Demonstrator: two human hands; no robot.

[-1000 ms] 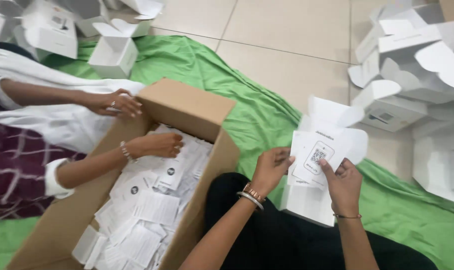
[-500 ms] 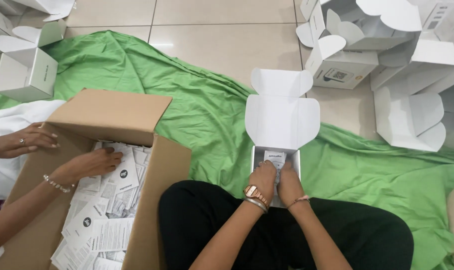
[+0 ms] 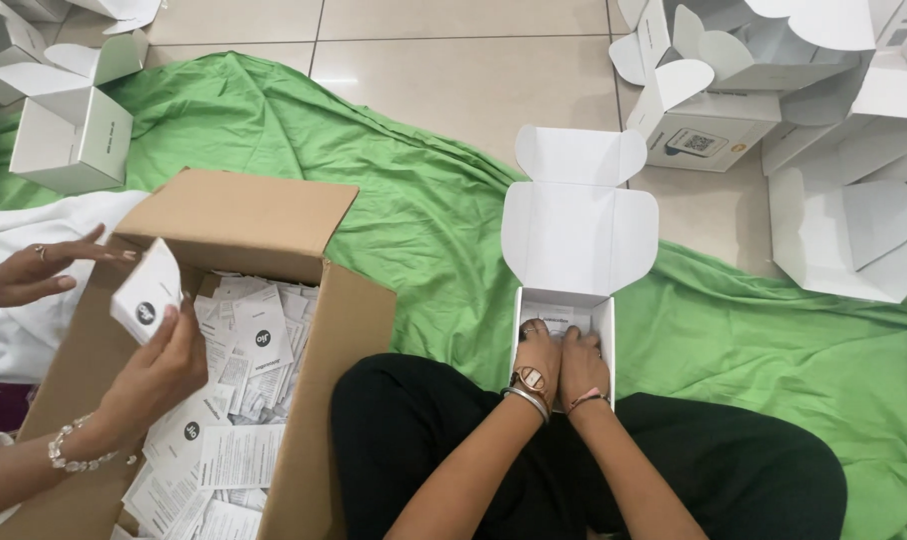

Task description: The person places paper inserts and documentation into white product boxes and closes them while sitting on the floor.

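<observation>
A small white carton [image 3: 578, 236] stands open in front of my knees, its lid flaps raised toward the floor tiles. Both my hands reach down into it. My left hand [image 3: 539, 357], with bangles and a watch at the wrist, presses on a white leaflet [image 3: 564, 317] lying inside. My right hand [image 3: 582, 362] presses beside it, fingers bent down into the box. Whether the fingers pinch the leaflet is hidden by the box walls.
A brown cardboard box [image 3: 339, 330] full of white leaflets sits at my left. Another person's hand [image 3: 154, 375] lifts a folded leaflet [image 3: 146, 290] from it; their other hand [image 3: 34, 272] hovers nearby. Several open white cartons [image 3: 834, 215] lie at the right and far left on green cloth [image 3: 414, 200].
The carton came down from my hands to the floor and both hands pushed into it. The other person lifted a leaflet out of the brown box.
</observation>
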